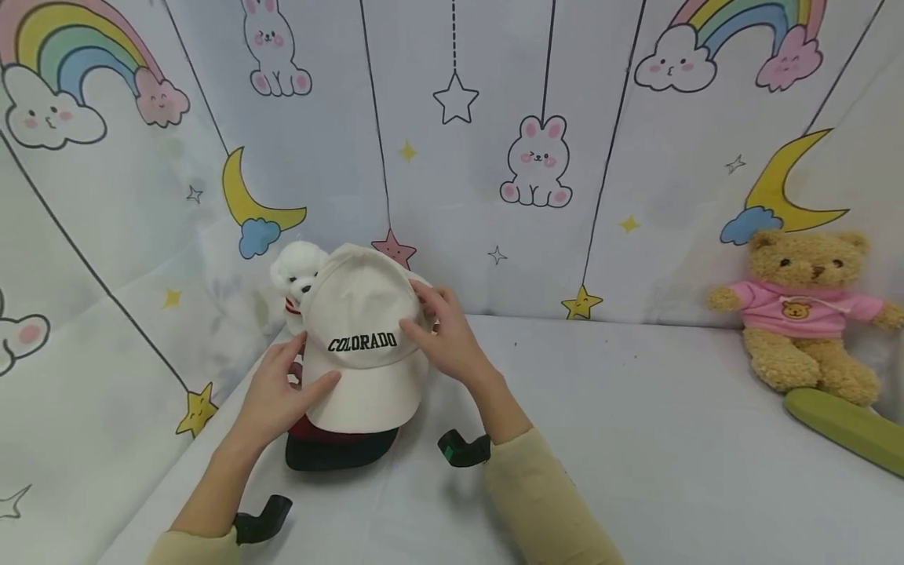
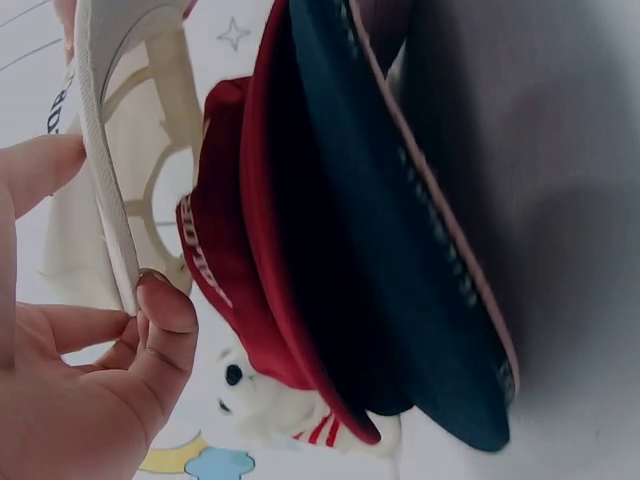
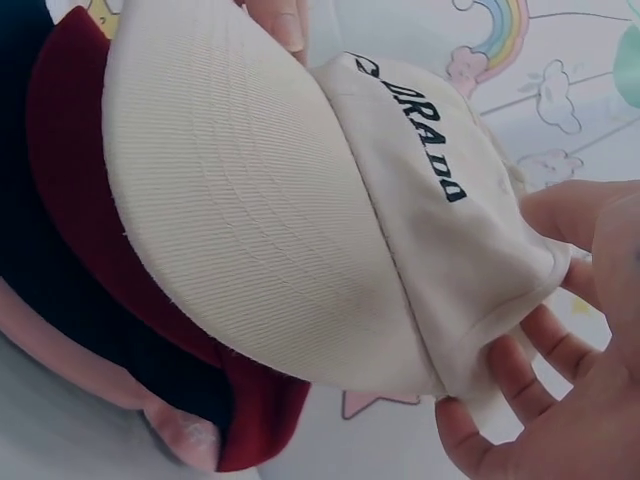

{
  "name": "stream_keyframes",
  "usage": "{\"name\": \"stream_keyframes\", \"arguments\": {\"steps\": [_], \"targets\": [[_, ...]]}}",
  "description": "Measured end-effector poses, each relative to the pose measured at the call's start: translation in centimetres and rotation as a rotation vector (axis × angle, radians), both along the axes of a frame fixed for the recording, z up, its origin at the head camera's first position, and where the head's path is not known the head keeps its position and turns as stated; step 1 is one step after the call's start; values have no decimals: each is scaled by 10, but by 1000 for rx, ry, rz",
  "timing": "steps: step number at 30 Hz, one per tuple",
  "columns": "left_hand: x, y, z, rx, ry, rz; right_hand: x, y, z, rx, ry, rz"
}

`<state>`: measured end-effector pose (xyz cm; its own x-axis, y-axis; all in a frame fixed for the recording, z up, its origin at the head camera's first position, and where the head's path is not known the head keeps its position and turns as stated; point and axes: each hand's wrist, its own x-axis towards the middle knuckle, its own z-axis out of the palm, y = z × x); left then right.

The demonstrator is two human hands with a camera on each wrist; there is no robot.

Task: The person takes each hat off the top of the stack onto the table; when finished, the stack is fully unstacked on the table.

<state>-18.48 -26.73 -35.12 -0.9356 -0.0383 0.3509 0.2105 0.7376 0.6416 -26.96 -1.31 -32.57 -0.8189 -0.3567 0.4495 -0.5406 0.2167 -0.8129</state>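
Note:
A cream baseball cap (image 1: pixel 363 314) lettered COLORADO is held by both hands above other caps. My left hand (image 1: pixel 278 388) pinches its edge beside the brim, thumb on the front; the left wrist view shows the fingertips at that rim. On the other side my right hand (image 1: pixel 448 333) grips the crown, thumb in front and fingers behind. Beneath lie a red cap (image 2: pixel 225 240) with white lettering and a dark navy cap (image 1: pixel 342 455). Under these a pink brim (image 3: pixel 70 345) shows in the right wrist view. How the lower caps nest is partly hidden.
Behind the caps at the left sits a white plush dog (image 1: pixel 297 267). At the far right a teddy bear (image 1: pixel 805 314) in a pink top leans at the backdrop, with a long green object (image 1: pixel 843 428) before it. A patterned cloth (image 1: pixel 452 180) hangs behind the white table (image 1: pixel 607 408).

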Motion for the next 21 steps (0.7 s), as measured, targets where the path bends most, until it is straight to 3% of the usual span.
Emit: {"name": "stream_keyframes", "arguments": {"steps": [8,16,21], "targets": [[0,11,-4,18,14,-10,-2,14,1,-16,-31,0],[-7,24,4,22,22,-45,-4,26,4,-15,-21,-32],[-12,33,4,31,29,-72,-3,36,4,11,1,-60]]}}
